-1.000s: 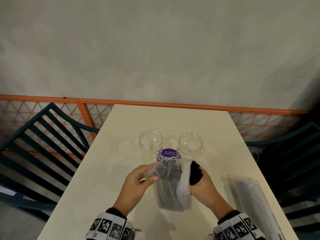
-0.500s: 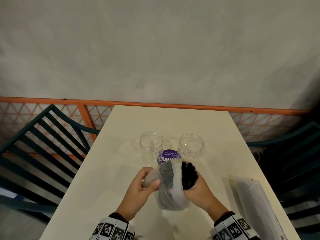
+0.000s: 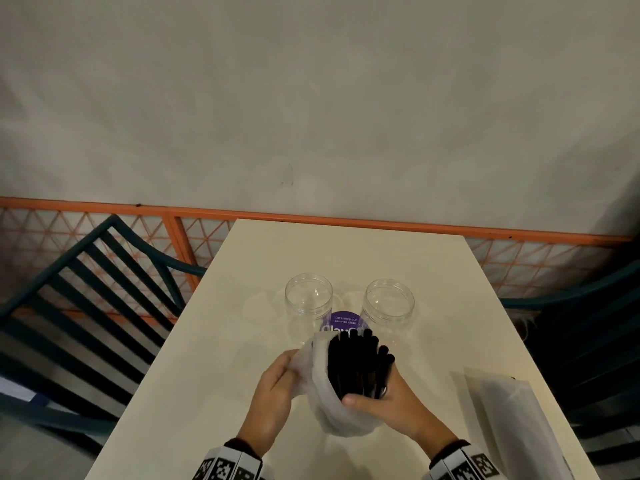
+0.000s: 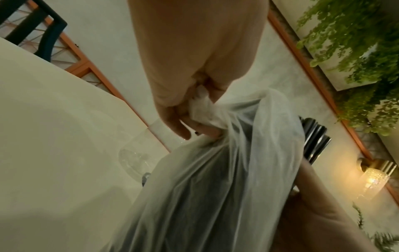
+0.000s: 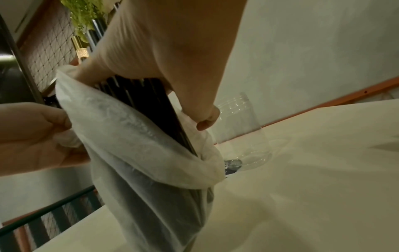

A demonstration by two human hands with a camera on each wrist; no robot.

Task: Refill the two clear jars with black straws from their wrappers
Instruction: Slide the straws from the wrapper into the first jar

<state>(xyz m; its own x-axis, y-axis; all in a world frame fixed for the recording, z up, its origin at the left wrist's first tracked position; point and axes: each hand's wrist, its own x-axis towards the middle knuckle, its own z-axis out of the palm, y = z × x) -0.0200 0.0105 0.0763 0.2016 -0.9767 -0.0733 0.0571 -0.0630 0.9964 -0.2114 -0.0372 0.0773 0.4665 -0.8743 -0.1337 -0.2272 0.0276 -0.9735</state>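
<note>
Two clear jars stand open on the cream table (image 3: 346, 251), the left jar (image 3: 308, 306) and the right jar (image 3: 388, 304) side by side. In front of them a bundle of black straws (image 3: 360, 365) sticks up out of a white translucent wrapper (image 3: 332, 410). My right hand (image 3: 391, 403) grips the bundle of black straws (image 5: 146, 105) above the wrapper's mouth. My left hand (image 3: 277, 386) pinches the bunched wrapper (image 4: 207, 109) on its left side. The straws' lower part shows only dimly through the wrapper (image 5: 151, 196).
A second wrapper (image 3: 502, 420) lies flat near the table's right edge. A purple round sticker (image 3: 343, 322) sits between the jars. Dark green slatted chairs (image 3: 69, 306) stand on both sides, an orange railing (image 3: 311, 216) runs behind the table.
The wrapper has slid down the bundle, baring more of the black straws. My right hand has moved lower on the straws; my left hand has pulled the wrapper down and to the left.
</note>
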